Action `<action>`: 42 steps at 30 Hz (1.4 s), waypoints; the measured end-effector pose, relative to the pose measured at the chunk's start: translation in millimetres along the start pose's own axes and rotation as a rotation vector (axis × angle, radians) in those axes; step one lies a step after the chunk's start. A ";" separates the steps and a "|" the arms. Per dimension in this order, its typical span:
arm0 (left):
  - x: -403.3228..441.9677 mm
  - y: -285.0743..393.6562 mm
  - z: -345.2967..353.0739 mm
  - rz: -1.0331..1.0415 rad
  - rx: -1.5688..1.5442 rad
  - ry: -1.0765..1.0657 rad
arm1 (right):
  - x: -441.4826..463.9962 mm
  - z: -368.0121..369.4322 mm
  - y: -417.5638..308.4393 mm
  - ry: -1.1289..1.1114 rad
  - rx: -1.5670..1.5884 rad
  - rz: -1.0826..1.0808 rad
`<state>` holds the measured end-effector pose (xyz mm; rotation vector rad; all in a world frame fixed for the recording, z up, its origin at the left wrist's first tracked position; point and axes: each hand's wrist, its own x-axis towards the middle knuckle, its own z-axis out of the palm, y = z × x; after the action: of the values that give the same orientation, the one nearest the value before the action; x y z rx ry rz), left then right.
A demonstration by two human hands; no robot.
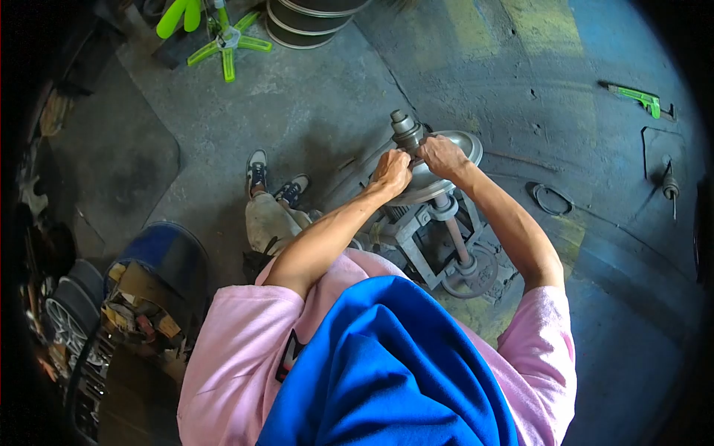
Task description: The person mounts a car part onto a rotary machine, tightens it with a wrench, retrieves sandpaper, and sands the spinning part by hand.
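Both my hands are at a round metal disc [425, 186] on a machine with a metal frame [422, 241]. My left hand [392, 171] is closed at the near left side of a stubby metal spindle [406, 128] that stands above the disc. Right of the spindle, my right hand [442, 156] is curled with its fingers against the spindle's base. The two hands nearly meet; what their fingers grip is too small to make out. Below the disc, a shaft [455, 236] runs down to a round wheel [470, 273].
A blue barrel [167, 249] with scraps is at the left, near wheel rims [71, 316]. Green fan legs [228, 46] and stacked rims [301, 28] are at the top. On the right lie a green tool [636, 97], a power tool [670, 184] and a cable [552, 199].
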<state>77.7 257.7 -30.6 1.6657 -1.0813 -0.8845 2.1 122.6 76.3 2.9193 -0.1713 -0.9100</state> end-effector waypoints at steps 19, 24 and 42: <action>6.9 -22.3 22.2 0.002 -0.047 -0.022 | 6.4 -5.5 -13.9 -0.114 -0.114 0.056; 7.5 -35.6 34.2 0.034 -0.086 0.013 | 7.5 -1.5 -14.4 -0.068 -0.095 0.055; 3.8 -33.9 25.1 0.080 -0.064 -0.054 | -3.8 19.1 -12.2 -0.021 -0.068 0.021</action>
<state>65.4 252.4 -70.8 1.5434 -1.1366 -0.9072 -10.8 134.4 61.5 2.8413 -0.1692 -0.9250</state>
